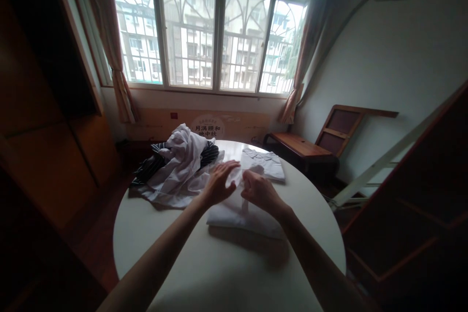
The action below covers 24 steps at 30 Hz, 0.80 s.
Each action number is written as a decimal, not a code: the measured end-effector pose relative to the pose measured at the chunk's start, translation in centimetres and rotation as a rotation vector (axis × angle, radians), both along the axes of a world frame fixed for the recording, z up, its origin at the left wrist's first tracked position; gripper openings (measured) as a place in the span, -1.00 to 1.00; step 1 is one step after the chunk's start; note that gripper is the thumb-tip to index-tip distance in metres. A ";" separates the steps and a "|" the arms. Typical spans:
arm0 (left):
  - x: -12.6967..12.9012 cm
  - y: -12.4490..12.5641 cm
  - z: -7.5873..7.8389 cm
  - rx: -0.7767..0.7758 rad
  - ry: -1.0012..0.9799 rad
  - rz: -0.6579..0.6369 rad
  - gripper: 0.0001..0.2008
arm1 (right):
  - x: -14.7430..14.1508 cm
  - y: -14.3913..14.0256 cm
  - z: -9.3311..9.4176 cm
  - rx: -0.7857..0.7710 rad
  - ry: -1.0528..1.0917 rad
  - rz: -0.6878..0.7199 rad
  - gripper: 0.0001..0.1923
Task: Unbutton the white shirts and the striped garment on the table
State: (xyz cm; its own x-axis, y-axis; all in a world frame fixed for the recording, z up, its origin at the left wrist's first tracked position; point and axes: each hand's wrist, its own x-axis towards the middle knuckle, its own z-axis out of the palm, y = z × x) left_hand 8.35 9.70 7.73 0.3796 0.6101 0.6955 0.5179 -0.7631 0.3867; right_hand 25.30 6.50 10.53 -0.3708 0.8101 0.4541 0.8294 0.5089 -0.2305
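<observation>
Round white worktop [226,273], bearing three lots of cloth. Folded white garment [239,217] near the middle, under both hands. Left hand [218,183] flat on its far left edge, fingers [228,165] spread open and stretched forward, pressing rather than gripping. Right hand [260,191] just beside, knuckles up, fingers curled closed, pinching a fold of the same garment. Both forearms reaching in from the near edge. Second folded white shirt [266,163] just beyond. Loose heap of white and striped clothes [175,168] to the left, touching the garment.
</observation>
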 end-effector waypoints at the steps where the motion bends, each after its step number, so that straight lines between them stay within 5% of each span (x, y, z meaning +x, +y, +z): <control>1: 0.9 -0.2 0.5 -0.072 0.025 -0.110 -0.62 | 0.0 -0.2 0.1 0.019 0.048 0.023 -0.82; 5: 2.4 -0.4 0.8 -0.342 -0.088 -0.205 -0.77 | 0.7 -0.9 1.0 0.026 0.298 0.079 -0.75; 10: 2.1 -0.4 -1.6 -0.508 -0.214 -0.171 -0.74 | 0.5 0.0 -0.8 0.062 0.367 0.067 -0.79; 16: 1.2 -0.1 -5.6 -0.601 -0.217 -0.035 -0.77 | -0.7 1.2 -5.5 0.134 0.124 0.137 -0.86; 24: 0.8 -0.3 -6.1 -0.613 -0.130 -0.132 -0.80 | -0.3 1.4 -6.5 -0.076 0.350 0.238 -0.89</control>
State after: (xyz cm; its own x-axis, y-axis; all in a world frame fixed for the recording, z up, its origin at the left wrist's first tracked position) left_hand 9.11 9.43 1.66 0.4149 0.8655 0.2807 0.3545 -0.4379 0.8262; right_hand 25.00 7.94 4.00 -0.3859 0.7563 0.5282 0.5560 0.6476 -0.5211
